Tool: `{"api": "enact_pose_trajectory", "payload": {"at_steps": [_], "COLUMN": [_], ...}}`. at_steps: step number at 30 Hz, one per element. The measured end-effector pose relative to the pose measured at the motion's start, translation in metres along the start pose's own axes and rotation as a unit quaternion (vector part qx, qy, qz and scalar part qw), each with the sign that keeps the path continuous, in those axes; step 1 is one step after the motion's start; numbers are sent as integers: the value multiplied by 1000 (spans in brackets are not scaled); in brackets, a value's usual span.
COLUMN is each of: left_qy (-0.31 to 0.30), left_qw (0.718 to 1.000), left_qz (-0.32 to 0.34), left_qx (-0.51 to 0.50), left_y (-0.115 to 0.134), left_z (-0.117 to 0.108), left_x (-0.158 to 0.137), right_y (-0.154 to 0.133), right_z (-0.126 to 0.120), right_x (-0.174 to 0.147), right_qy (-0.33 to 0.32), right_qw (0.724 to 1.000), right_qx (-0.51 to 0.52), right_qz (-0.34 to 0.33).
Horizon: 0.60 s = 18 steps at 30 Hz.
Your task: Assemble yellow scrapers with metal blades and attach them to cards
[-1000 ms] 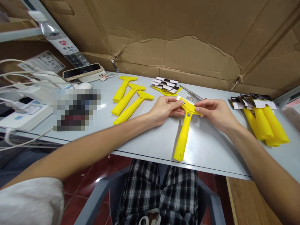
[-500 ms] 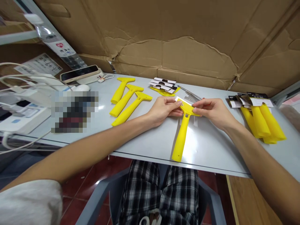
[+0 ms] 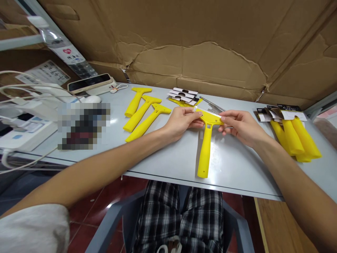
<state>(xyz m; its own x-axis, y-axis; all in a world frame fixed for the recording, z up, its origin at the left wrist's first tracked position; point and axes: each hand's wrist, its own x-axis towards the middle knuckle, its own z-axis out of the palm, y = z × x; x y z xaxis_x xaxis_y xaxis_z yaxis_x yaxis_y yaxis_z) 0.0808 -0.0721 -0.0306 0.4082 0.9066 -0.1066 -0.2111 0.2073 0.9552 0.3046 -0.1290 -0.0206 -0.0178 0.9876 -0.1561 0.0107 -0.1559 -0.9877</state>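
Observation:
A yellow plastic scraper is held by its wide head, its handle pointing toward me above the table's front. My left hand pinches the left end of the head. At the right end, my right hand grips with thumb and fingers. A white strip shows along the head's far edge; what it is, I cannot tell. Just beyond lies a slim metal tool, partly hidden. Folded white-and-black cards are stacked behind my hands, with yellow pieces under them. Left of my left hand lie three bare yellow scrapers.
Several yellow scrapers with black-and-white header cards lie at the right. On the left are a phone, a white power strip with cables, and a leaning plastic bottle. A cardboard wall closes off the table's back.
The scraper has turned slightly, its handle end swinging right and its head levelling. My right hand has shifted a little right and down, now at the head's right end.

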Motion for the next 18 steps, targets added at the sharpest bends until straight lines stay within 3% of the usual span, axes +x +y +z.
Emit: {"api": "enact_pose_trajectory", "payload": {"at_steps": [7, 18], "left_qy": [-23, -11], "left_qw": [999, 999], "left_qz": [29, 8], "left_qx": [16, 40], "left_y": [1, 1], "left_z": [2, 1], "left_x": [-3, -3], "right_y": [-1, 4], "right_z": [4, -1], "right_x": [-2, 1], "right_qy": [36, 46], "right_qw": [999, 998], "right_qx": [14, 5], "right_qz": [-38, -52]}}
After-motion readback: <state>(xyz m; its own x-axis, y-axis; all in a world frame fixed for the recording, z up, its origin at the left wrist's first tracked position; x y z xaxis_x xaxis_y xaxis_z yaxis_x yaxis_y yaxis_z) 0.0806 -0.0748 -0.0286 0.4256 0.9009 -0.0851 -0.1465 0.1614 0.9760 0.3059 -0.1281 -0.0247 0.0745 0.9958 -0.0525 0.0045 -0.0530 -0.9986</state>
